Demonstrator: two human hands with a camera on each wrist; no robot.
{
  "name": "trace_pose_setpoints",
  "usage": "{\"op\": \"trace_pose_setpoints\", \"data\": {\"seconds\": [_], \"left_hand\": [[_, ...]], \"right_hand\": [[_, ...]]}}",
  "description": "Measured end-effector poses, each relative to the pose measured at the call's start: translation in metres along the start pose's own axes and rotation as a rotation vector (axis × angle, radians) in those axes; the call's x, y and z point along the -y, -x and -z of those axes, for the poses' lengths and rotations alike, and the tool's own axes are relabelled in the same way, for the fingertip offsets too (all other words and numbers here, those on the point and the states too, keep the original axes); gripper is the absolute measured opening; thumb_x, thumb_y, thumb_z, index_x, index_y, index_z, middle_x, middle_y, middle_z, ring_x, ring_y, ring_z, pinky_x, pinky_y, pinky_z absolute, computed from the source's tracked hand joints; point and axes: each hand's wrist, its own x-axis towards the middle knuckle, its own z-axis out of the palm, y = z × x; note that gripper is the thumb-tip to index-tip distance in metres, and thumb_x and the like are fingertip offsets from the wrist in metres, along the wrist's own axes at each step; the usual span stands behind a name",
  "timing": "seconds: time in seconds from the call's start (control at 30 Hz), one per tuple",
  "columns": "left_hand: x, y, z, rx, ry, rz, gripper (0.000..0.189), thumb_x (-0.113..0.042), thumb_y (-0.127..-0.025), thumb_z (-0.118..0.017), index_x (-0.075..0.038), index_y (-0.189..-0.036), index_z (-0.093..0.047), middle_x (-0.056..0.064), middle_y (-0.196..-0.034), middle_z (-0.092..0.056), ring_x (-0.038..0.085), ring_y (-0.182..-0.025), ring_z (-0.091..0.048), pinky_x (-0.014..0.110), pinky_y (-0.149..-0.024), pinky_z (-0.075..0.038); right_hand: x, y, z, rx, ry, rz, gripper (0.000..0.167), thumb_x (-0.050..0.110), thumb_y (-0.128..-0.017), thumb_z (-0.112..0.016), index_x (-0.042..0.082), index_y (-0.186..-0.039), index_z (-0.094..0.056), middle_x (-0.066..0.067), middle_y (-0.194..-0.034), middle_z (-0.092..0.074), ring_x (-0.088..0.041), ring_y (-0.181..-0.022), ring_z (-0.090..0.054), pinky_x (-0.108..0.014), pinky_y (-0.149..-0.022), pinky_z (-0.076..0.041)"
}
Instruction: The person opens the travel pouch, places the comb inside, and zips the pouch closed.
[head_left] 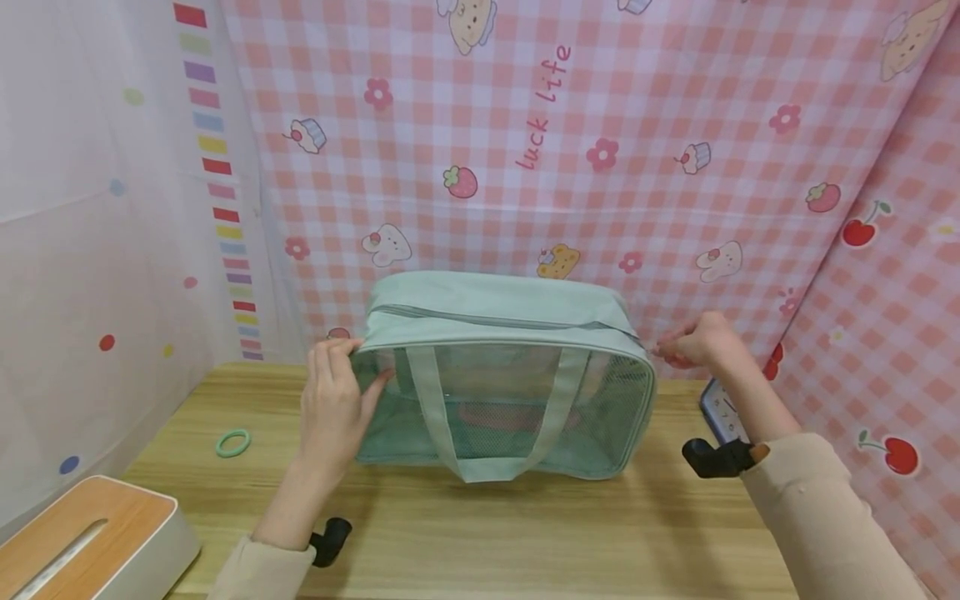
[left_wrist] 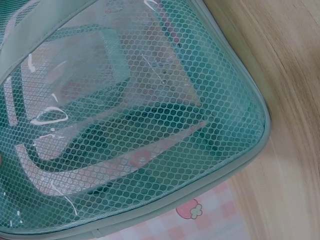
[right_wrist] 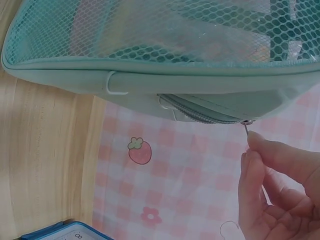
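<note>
A mint-green zippered bag with mesh and clear panels stands upright on the table, its strap handle hanging down in front. Through the mesh in the left wrist view, pale and pinkish items show, too blurred to name. My left hand grips the bag's upper left corner, thumb on the front, fingers at the side. At the right end of the bag, my right hand pinches the metal zipper pull between thumb and index finger. Grey zipper teeth show beside the pull.
A tissue box with a wooden lid sits at the front left. Behind it lies a green ring. A blue-rimmed clock is by the right forearm, partly hidden. Pink checked cloth hangs close behind the bag.
</note>
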Motion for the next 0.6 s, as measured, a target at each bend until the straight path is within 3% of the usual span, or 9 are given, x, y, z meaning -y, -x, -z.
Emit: {"op": "trace_pose_setpoints", "data": {"seconds": [0.13,0.33,0.6], "left_hand": [[0.001,0.0,-0.001,0.001,-0.004,0.0,0.055,-0.009,-0.065,-0.08,0.011,-0.104,-0.047,0.023,-0.099,-0.047,0.032,-0.087,-0.047,0.038,-0.068,-0.049],[0.002,0.001,-0.001,0.008,-0.015,-0.017,0.055,-0.01,-0.066,-0.08,0.011,-0.104,-0.046,0.023,-0.097,-0.047,0.032,-0.085,-0.045,0.036,-0.063,-0.048],[0.001,0.001,0.0,0.008,-0.018,-0.015,0.056,-0.01,-0.066,-0.08,0.01,-0.105,-0.046,0.023,-0.098,-0.046,0.032,-0.086,-0.046,0.037,-0.064,-0.048]], "right_hand": [[-0.004,-0.002,-0.003,-0.014,0.014,0.023,0.025,0.012,-0.083,-0.064,-0.008,-0.099,-0.062,-0.01,-0.079,-0.065,-0.013,-0.066,-0.057,-0.024,-0.063,-0.053],[-0.016,-0.011,-0.013,0.048,-0.081,0.0,0.02,0.006,-0.081,-0.063,-0.011,-0.091,-0.06,-0.001,-0.065,-0.061,-0.007,-0.057,-0.057,-0.022,-0.06,-0.054],[-0.026,-0.015,-0.03,0.014,-0.088,0.044,0.018,0.001,-0.077,-0.06,-0.016,-0.083,-0.062,-0.019,-0.081,-0.058,-0.007,-0.057,-0.056,-0.024,-0.057,-0.055]]}}
